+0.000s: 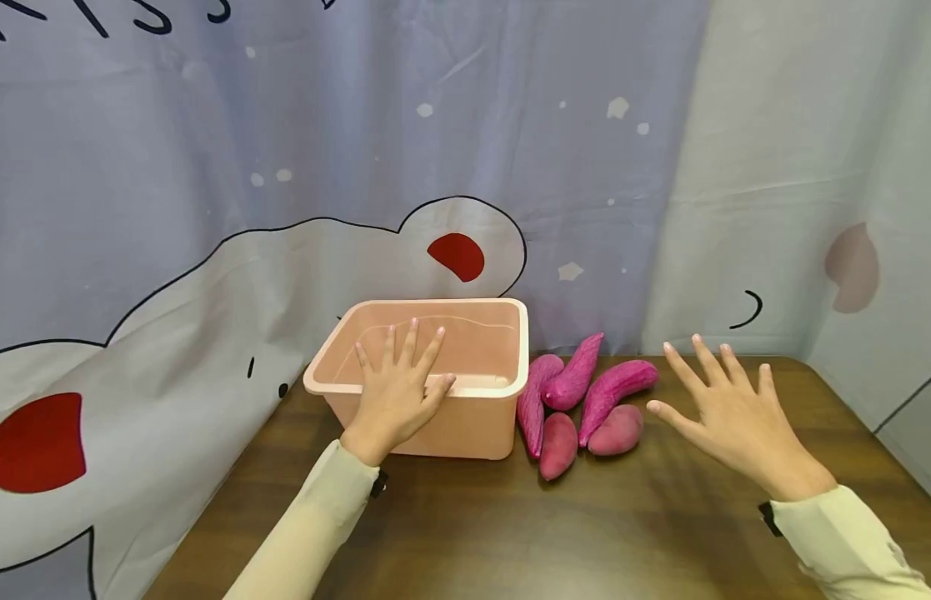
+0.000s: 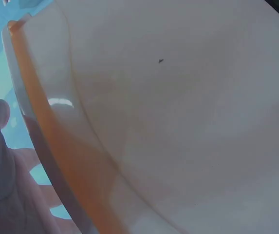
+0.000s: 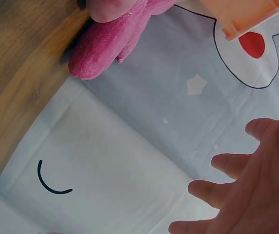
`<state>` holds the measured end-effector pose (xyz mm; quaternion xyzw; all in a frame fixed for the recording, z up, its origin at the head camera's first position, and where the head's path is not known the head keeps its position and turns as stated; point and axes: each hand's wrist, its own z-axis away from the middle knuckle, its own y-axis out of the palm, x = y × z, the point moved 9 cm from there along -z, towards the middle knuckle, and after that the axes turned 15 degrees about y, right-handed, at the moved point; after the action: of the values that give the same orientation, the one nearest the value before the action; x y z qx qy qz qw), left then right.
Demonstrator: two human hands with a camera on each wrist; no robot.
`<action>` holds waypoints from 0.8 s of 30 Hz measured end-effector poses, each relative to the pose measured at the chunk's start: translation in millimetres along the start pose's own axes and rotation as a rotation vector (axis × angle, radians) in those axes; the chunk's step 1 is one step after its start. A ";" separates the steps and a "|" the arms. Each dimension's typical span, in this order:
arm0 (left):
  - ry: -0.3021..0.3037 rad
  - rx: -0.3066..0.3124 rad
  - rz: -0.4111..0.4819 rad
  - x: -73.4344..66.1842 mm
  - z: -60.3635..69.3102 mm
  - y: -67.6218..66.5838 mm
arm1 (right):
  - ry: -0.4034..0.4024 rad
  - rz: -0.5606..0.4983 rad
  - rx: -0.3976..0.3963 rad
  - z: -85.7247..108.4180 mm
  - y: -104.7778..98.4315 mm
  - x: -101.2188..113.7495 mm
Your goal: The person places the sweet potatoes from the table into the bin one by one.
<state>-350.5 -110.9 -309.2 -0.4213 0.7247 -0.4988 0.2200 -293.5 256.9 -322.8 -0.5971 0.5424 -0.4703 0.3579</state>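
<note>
My left hand (image 1: 393, 404), fingers spread and straight, is in front of a peach plastic bin (image 1: 453, 429), overlapping its near rim in the head view; nothing is in its grasp. The left wrist view shows the bin's wall (image 2: 178, 122) close up, with the hand at the left edge. To the right of the bin lie three long magenta sweet potatoes (image 1: 617, 390) and two shorter, smoother reddish ones (image 1: 558, 446). Beyond them, my right hand (image 1: 738, 421) hovers over the table's right side, fingers spread, holding nothing. A long sweet potato (image 3: 98, 56) shows in the right wrist view.
The brown wooden table (image 1: 555, 542) carries the bin and sweet potatoes near its far edge. Behind it hangs a printed curtain (image 1: 585, 183), which also runs along the left and right sides. Each wrist wears a dark band beside a pale sleeve (image 1: 315, 508).
</note>
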 end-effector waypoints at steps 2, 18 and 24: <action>0.004 -0.003 0.015 -0.5 0.5 0.2 | 0.008 -0.007 0.017 2.0 1.3 -2.2; 0.083 -0.082 -0.006 -5.2 5.0 -12.0 | 0.003 -0.073 -0.018 5.9 -9.4 -5.0; 0.169 -0.183 -0.024 -3.1 13.8 -24.8 | -0.041 -0.129 -0.068 10.0 -12.4 -0.4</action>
<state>-328.9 -119.4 -292.6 -0.4047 0.7782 -0.4668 0.1128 -280.1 258.4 -314.3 -0.6521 0.5112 -0.4612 0.3173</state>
